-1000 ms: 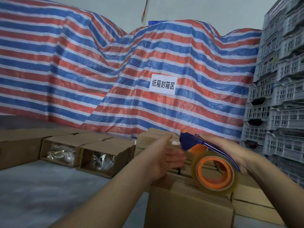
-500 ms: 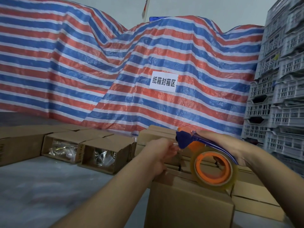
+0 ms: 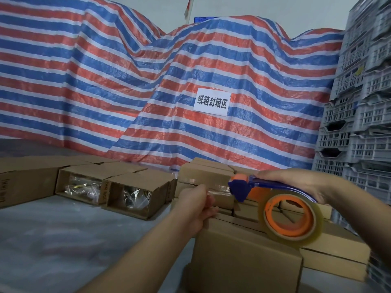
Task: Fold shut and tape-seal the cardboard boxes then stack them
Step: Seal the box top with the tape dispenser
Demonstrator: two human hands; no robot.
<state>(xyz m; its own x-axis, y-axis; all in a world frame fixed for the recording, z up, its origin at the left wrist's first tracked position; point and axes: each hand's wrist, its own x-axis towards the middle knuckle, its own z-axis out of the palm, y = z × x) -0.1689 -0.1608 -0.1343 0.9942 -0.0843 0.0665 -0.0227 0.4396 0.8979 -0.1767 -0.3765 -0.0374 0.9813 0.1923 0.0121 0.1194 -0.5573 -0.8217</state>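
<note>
Cardboard, at nine o'clock: two open boxes (image 3: 110, 192) on their sides, crinkled clear bags inside. At six, closed box (image 3: 245, 256); left hand (image 3: 197, 205) curled, pinching clear tape end. At three, right hand (image 3: 300, 182) wrapped round blue tape dispenser (image 3: 273, 199), above the box.

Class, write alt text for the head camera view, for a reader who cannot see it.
A person's right hand holds a blue tape dispenser with a clear tape roll over a closed cardboard box, while the left hand pinches the tape's free end. Open boxes lie left, before a striped tarpaulin.
</note>
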